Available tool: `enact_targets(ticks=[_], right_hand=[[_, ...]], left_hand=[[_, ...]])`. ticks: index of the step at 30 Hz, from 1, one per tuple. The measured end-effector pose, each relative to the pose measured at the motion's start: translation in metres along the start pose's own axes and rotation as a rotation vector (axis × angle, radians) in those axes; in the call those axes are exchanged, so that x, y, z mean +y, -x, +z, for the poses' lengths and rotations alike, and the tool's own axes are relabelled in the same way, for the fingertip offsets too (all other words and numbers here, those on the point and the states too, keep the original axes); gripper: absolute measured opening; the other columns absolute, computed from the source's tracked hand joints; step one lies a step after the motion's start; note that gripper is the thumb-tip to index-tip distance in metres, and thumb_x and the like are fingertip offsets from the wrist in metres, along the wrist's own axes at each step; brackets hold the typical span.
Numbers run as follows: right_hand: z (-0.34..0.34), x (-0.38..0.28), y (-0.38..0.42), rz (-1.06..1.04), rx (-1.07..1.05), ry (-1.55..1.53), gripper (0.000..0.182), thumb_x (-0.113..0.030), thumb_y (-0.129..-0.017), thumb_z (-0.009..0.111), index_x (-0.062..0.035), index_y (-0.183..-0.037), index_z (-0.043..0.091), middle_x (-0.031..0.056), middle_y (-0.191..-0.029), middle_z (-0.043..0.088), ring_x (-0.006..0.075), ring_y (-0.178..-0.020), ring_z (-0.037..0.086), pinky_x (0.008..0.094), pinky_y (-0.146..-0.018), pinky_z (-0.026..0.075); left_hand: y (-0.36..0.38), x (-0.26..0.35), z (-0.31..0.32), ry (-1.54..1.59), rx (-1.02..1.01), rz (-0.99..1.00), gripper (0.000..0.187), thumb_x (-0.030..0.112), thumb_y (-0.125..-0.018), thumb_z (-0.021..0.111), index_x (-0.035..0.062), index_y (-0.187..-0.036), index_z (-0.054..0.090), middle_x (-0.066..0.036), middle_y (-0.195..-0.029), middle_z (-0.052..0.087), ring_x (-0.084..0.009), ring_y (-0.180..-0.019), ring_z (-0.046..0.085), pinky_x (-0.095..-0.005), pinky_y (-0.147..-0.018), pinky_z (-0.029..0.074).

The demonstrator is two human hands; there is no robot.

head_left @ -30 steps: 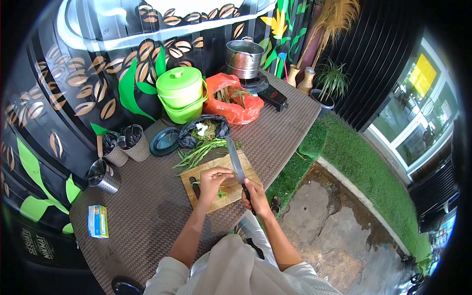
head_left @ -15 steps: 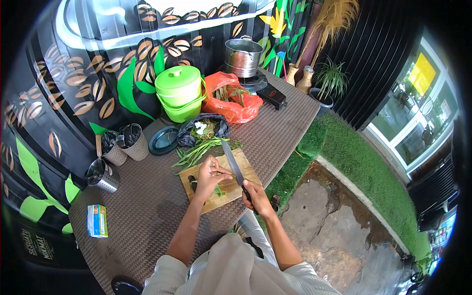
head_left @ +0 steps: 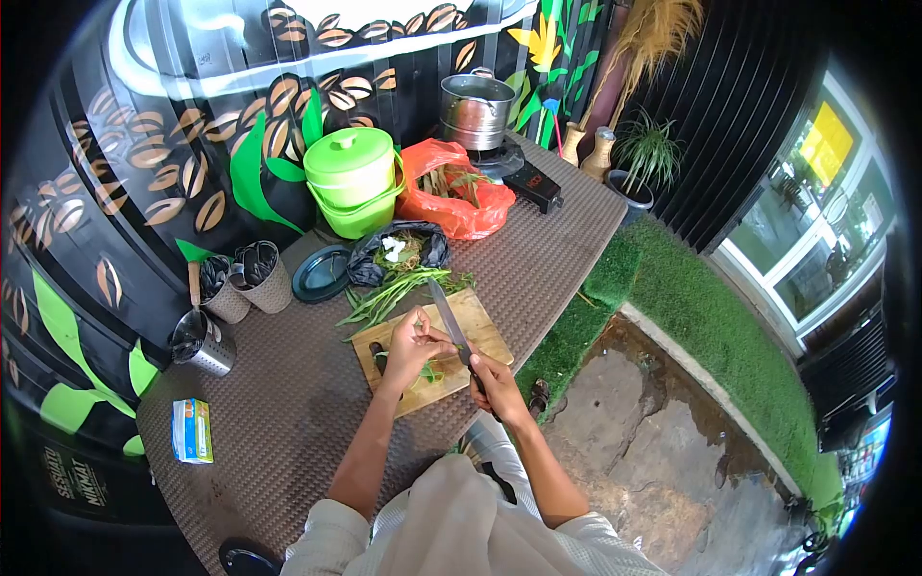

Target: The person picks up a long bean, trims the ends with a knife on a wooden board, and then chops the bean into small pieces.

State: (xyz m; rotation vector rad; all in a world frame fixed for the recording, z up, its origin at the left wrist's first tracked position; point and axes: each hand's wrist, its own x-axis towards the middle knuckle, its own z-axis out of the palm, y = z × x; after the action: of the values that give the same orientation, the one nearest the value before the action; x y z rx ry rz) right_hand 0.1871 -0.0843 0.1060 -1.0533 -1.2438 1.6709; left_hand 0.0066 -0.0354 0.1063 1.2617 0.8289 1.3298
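A wooden cutting board [head_left: 485,331] lies on the brown woven table [head_left: 288,422]. My left hand [head_left: 413,348] rests on the board, pinching a green stem against it. My right hand [head_left: 492,376] grips the black handle of a large knife [head_left: 446,319], whose blade angles up and left across the board right beside my left fingers. Small cut green pieces [head_left: 429,372] lie under my left hand. A bundle of long green stems [head_left: 389,296] lies off the board's far edge.
A black bag of scraps [head_left: 399,253] and a dark plate [head_left: 321,275] sit behind the board. Farther back are a green lidded bucket [head_left: 353,182], an orange bag of greens [head_left: 456,192], and a steel pot [head_left: 475,113]. Utensil holders [head_left: 240,283] and a small box [head_left: 191,432] stand left.
The knife has swung left and closer to my left fingers. My left hand has shifted slightly up the board while holding the stem.
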Motion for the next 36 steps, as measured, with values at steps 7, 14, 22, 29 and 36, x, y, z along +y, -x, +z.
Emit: enact_targets(ticks=[7, 14, 22, 29, 36], right_hand=[[-0.013, -0.005, 0.003, -0.016, 0.002, -0.084, 0.041, -0.035, -0.099, 0.041, -0.0076, -0.128, 0.05, -0.0026, -0.047, 0.035, 0.0064, -0.037, 0.031, 0.0226, -0.035, 0.026], [-0.017, -0.003, 0.004, -0.083, 0.0, -0.045, 0.043, -0.035, -0.099, 0.04, -0.007, -0.131, 0.047, -0.0029, -0.047, 0.034, 0.0062, -0.037, 0.029, 0.0225, -0.035, 0.025], [-0.019, -0.003, 0.005, -0.092, -0.028, -0.025, 0.043, -0.034, -0.099, 0.041, -0.0042, -0.129, 0.048, -0.0031, -0.047, 0.034, 0.0058, -0.038, 0.029, 0.0225, -0.036, 0.024], [-0.018, 0.008, 0.002, -0.112, -0.026, -0.018, 0.035, -0.034, -0.099, 0.041, -0.003, -0.107, 0.055, -0.0021, -0.047, 0.037, 0.0058, -0.037, 0.03, 0.0225, -0.035, 0.025], [-0.015, 0.011, -0.001, -0.134, -0.012, -0.004, 0.033, -0.034, -0.098, 0.042, -0.0043, -0.091, 0.055, -0.0012, -0.046, 0.038, 0.0061, -0.036, 0.031, 0.0227, -0.035, 0.024]], left_hand=[[0.002, 0.002, -0.002, -0.405, -0.079, 0.112, 0.019, -0.002, -0.076, 0.07, -0.004, -0.093, 0.061, -0.011, -0.091, 0.067, -0.016, -0.087, 0.063, -0.0254, -0.077, 0.049], [0.004, -0.011, -0.003, -0.137, -0.051, 0.004, 0.013, -0.006, -0.08, 0.063, -0.0061, -0.093, 0.067, -0.01, -0.093, 0.065, -0.0166, -0.084, 0.063, -0.0247, -0.077, 0.05], [0.002, -0.008, -0.002, -0.137, -0.092, 0.052, 0.015, -0.005, -0.081, 0.062, -0.0059, -0.095, 0.067, -0.009, -0.09, 0.064, -0.0149, -0.083, 0.062, -0.0242, -0.076, 0.05], [0.003, -0.007, -0.003, -0.217, -0.096, 0.039, 0.016, -0.003, -0.081, 0.063, -0.0039, -0.095, 0.068, -0.007, -0.089, 0.064, -0.0123, -0.082, 0.061, -0.0229, -0.072, 0.048], [0.004, -0.011, -0.004, -0.223, -0.103, 0.056, 0.016, -0.004, -0.08, 0.064, -0.0039, -0.095, 0.068, -0.006, -0.088, 0.064, -0.0121, -0.081, 0.061, -0.0231, -0.071, 0.048]])
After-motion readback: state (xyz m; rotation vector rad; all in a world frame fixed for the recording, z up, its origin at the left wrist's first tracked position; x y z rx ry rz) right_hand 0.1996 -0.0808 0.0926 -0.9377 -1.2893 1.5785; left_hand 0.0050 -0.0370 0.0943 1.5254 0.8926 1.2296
